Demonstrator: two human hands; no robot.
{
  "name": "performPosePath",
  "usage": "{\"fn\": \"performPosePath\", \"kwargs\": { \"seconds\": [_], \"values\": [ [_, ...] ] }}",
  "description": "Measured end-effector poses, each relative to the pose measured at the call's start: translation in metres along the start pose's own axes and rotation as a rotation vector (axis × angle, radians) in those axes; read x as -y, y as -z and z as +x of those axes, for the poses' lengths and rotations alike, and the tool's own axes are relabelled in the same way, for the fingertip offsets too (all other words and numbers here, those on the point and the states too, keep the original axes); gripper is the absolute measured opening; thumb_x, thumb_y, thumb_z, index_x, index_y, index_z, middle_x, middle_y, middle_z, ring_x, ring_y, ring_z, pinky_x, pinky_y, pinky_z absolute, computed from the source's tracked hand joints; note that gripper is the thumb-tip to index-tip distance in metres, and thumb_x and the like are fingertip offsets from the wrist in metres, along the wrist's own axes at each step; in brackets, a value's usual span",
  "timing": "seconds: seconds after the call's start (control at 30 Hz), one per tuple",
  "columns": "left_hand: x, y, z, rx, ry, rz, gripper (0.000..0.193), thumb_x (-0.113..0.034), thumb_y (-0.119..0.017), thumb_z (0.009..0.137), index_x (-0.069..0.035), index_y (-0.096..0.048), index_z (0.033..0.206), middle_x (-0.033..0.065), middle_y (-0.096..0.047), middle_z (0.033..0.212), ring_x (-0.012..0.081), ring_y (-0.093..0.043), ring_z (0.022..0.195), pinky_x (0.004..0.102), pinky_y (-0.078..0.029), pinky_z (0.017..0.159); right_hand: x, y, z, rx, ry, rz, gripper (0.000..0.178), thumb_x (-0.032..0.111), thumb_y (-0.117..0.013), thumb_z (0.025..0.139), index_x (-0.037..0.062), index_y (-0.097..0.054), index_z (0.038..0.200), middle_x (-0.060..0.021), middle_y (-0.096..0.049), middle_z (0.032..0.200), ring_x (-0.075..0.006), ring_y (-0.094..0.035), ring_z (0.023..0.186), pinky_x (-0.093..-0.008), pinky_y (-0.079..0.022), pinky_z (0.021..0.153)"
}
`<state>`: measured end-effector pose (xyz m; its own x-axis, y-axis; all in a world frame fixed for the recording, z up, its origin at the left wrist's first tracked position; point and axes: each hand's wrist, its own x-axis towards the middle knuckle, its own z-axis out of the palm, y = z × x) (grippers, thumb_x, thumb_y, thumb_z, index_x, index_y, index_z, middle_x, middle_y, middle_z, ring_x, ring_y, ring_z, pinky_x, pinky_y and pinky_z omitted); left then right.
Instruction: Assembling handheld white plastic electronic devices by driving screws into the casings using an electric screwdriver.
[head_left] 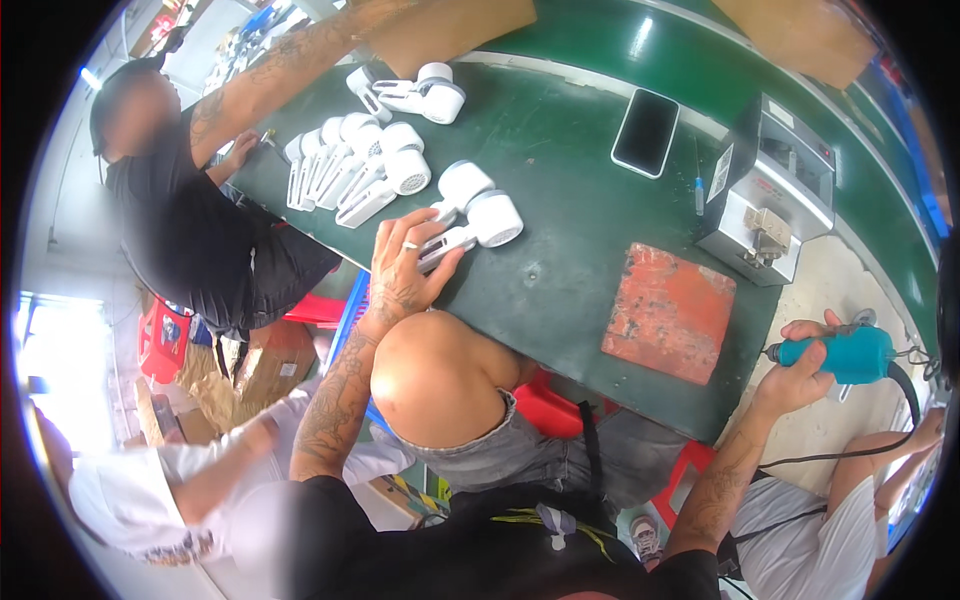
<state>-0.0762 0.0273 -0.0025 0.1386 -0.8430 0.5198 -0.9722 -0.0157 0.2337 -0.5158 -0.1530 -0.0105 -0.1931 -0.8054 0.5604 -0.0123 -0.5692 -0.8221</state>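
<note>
My left hand [405, 262] is closed round the handle of a white handheld piece shaped like a shower head [496, 220], which lies on the green table [560, 270]. Its round head points right, and a second such piece [464, 182] lies against it on the far side. Off the table's right end, my right hand [795, 380] grips a teal electric screwdriver [848, 355], its tip facing left and a black cord trailing from its back. Several more white pieces [365, 165] stand in a row beyond my left hand.
A worn red plate [670, 315] lies near the table's front edge. Behind it are a grey metal machine [765, 190], a small blue-handled screwdriver [699, 192] and a phone [645, 132]. A co-worker in black [185, 200] reaches across the far left; other people sit at both sides.
</note>
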Motion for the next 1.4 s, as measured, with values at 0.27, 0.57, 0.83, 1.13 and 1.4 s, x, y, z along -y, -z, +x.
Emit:
{"fn": "performPosePath", "kwargs": {
  "seconds": [0.27,0.57,0.83,1.13,1.4],
  "values": [
    [0.031,0.004,-0.012,-0.127,0.148,0.110,0.052,-0.020,-0.084,0.078,-0.007,-0.058,0.120,0.0134,-0.063,0.119,0.0363,-0.057,0.104,0.0461,-0.044,0.096,0.003,-0.005,0.000,0.006,0.002,0.008,0.066,0.048,-0.066,0.098,-0.0103,-0.052,0.126,-0.0090,-0.062,0.078,-0.0177,-0.059,0.074,-0.0320,-0.050,0.071],
    [0.014,0.011,-0.015,-0.153,0.252,0.217,0.074,-0.030,-0.085,0.079,-0.005,-0.049,0.138,0.0188,-0.054,0.134,0.0387,-0.048,0.127,0.0456,-0.039,0.107,0.003,0.003,-0.010,-0.017,0.020,0.016,0.058,0.042,-0.062,0.101,-0.0102,-0.054,0.124,-0.0079,-0.060,0.078,-0.0160,-0.057,0.072,-0.0306,-0.048,0.069],
    [0.053,0.000,-0.030,-0.008,0.245,-0.144,0.074,-0.027,-0.082,0.084,0.007,-0.048,0.141,0.0290,-0.055,0.137,0.0395,-0.053,0.129,0.0456,-0.041,0.111,-0.016,-0.003,-0.004,-0.042,0.048,0.010,0.030,0.025,-0.063,0.102,-0.0050,-0.058,0.100,-0.0085,-0.066,0.083,-0.0123,-0.058,0.070,-0.0276,-0.048,0.066],
    [0.054,0.082,-0.039,-0.218,0.395,-0.257,0.044,-0.029,-0.068,0.098,-0.001,-0.062,0.131,0.0197,-0.060,0.134,0.0281,-0.061,0.119,0.0376,-0.048,0.097,0.001,-0.016,-0.002,0.035,0.090,-0.001,0.033,0.025,-0.063,0.102,-0.0045,-0.059,0.117,-0.0062,-0.066,0.082,-0.0099,-0.059,0.071,-0.0252,-0.046,0.068],
    [-0.030,0.050,-0.063,-0.274,0.202,-0.122,0.029,-0.005,-0.071,0.088,-0.001,-0.052,0.067,0.0092,-0.057,0.085,0.0240,-0.057,0.071,0.0333,-0.047,0.069,-0.003,-0.012,-0.006,0.037,0.071,0.052,0.037,0.023,-0.063,0.102,-0.0054,-0.057,0.124,-0.0044,-0.065,0.082,-0.0089,-0.059,0.071,-0.0242,-0.046,0.067]
  ]
}}
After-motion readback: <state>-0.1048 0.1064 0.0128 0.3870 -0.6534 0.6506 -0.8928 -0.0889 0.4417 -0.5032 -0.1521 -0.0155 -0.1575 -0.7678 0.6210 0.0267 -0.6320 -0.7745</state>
